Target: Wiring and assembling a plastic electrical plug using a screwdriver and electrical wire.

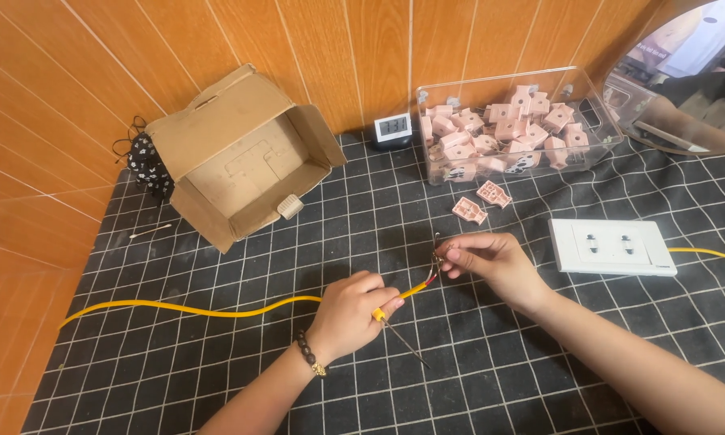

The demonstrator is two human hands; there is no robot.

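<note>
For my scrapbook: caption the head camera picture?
Two hands hold a yellow cable's bared wire ends over a black grid mat.

Looks like a home workbench for small electrical assembly. Gridded black mat (540, 362) against a wood-panelled wall (338, 48), with a clear bin of pink plastic connectors (507, 129), a white socket plate (612, 247) and a worn cardboard box (242, 157).

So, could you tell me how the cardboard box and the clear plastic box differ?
The cardboard box is brown, opaque and lies tipped on its side, flaps open; the clear plastic box is see-through. The cardboard box holds only one small pale part; the plastic box is heaped with pink parts. Both rest on the black grid mat.
</note>
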